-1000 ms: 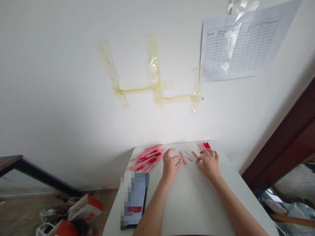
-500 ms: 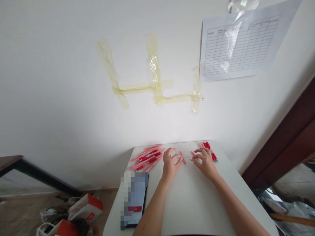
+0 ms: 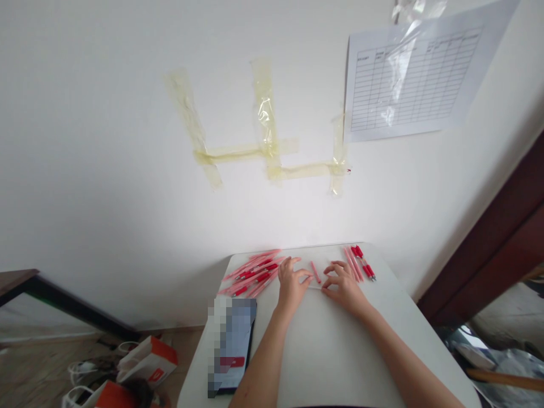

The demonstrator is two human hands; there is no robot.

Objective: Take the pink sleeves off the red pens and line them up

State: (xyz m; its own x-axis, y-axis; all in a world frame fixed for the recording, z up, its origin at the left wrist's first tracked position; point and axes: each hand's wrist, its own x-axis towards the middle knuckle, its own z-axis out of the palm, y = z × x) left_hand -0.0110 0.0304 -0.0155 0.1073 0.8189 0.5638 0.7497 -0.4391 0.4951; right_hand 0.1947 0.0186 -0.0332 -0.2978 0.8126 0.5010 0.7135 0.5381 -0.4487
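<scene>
My left hand [image 3: 292, 288] is over the far part of the white table, thumb and index finger drawn together. My right hand [image 3: 346, 289] faces it with its fingertips pinched. Between them runs a thin pale stick [image 3: 315, 288], faint against the table and too fine to identify; both hands seem to grip its ends. Just beyond the fingertips lies a pink pen tube [image 3: 315, 272]. Left of my left hand is a pile of pink tubes and red-gripped pens [image 3: 255, 275]. Several pink tubes [image 3: 353, 264] and red pens [image 3: 364, 263] lie side by side beyond my right hand.
A phone [image 3: 233, 345], partly pixelated, lies on the table's [image 3: 331, 357] left side. The white wall behind carries yellowed tape [image 3: 266, 113] and a printed chart [image 3: 412, 85]. Orange-and-white boxes [image 3: 148, 360] and cables are on the floor at left.
Both hands have come slightly closer to me, and the right has shifted left, narrowing the gap. The pink tubes beside the red pens at right now show more fully.
</scene>
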